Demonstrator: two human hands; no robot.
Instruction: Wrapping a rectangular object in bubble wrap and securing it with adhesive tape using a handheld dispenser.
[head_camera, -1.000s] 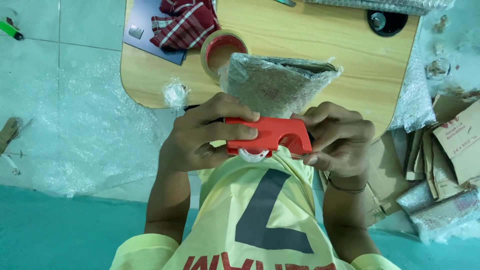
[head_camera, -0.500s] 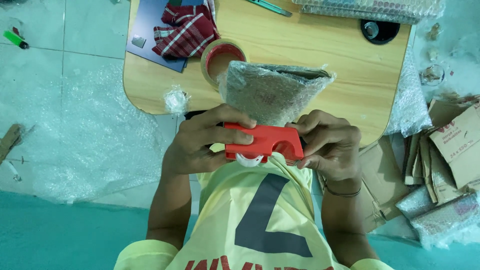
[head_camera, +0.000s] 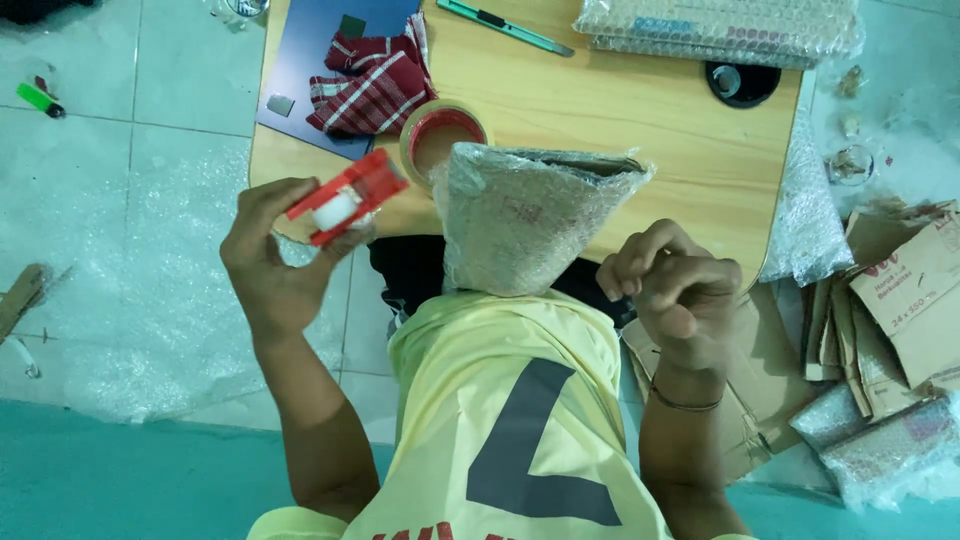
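The bubble-wrapped parcel hides part of the tape roll and the table edge.
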